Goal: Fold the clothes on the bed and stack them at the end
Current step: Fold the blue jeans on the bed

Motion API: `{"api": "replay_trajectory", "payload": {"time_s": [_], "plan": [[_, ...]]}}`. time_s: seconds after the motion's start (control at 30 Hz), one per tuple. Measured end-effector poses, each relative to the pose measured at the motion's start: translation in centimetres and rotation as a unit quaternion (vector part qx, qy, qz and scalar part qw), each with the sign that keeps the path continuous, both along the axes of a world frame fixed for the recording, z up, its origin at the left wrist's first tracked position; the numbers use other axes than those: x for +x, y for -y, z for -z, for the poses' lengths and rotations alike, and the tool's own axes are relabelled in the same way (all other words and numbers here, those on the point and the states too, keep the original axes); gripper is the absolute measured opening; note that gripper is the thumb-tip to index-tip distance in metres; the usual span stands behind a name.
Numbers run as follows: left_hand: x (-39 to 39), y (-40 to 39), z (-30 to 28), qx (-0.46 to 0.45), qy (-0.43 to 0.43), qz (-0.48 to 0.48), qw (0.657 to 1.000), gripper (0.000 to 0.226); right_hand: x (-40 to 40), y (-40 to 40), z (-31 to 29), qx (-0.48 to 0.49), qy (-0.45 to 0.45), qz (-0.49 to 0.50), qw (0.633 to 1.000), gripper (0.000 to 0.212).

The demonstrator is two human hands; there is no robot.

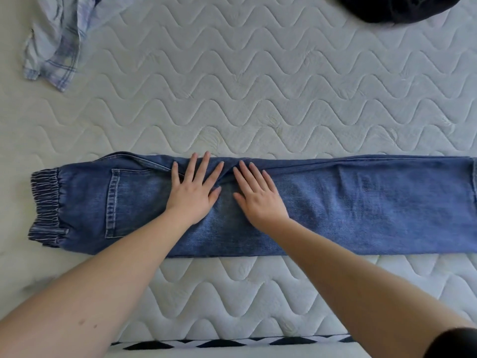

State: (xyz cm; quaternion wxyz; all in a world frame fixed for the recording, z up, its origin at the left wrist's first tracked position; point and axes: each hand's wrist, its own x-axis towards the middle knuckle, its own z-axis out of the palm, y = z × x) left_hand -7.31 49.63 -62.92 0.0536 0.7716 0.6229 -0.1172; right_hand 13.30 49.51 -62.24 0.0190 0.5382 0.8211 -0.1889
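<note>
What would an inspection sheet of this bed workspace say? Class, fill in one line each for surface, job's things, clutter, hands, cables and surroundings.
Surface: white quilted mattress with a wavy stitch pattern.
Job's things: blue jeans lying flat, folded lengthwise, elastic waistband to the left; pale plaid shirt crumpled at top left; dark garment at the top edge, cut off by the frame.
Clutter: nothing seen.
Hands: left hand and right hand both flat on the jeans, fingers straight, pressing near the middle.
Cables: nothing seen.
Surroundings: black-and-white patterned strip along the near mattress edge.
</note>
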Motion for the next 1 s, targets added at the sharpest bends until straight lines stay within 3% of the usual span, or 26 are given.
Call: {"api": "replay_trajectory", "payload": {"time_s": [0.13,0.3,0.47,0.63,1.0], "plan": [[-0.6,-0.3,0.2,0.012,0.004,0.024,1.000,0.065,3.4,-2.0,0.9,0.007,0.058,0.009,0.998,0.066],[-0.6,-0.3,0.5,0.014,0.022,0.027,0.999,0.065,13.7,-5.6,1.1,-0.026,0.117,0.181,0.976,0.069],[-0.5,-0.3,0.6,0.006,0.029,0.016,0.999,0.065,20.3,-5.3,0.1,-0.052,0.148,0.263,0.952,0.064],[-0.5,-0.4,0.6,-0.002,0.031,0.010,0.999,0.064,18.1,-5.3,-0.7,-0.050,0.113,0.344,0.931,0.060],[-0.4,-0.2,0.6,-0.002,0.043,0.013,0.999,0.062,8.9,-5.3,-0.1,-0.017,0.033,0.305,0.952,0.065]]}}
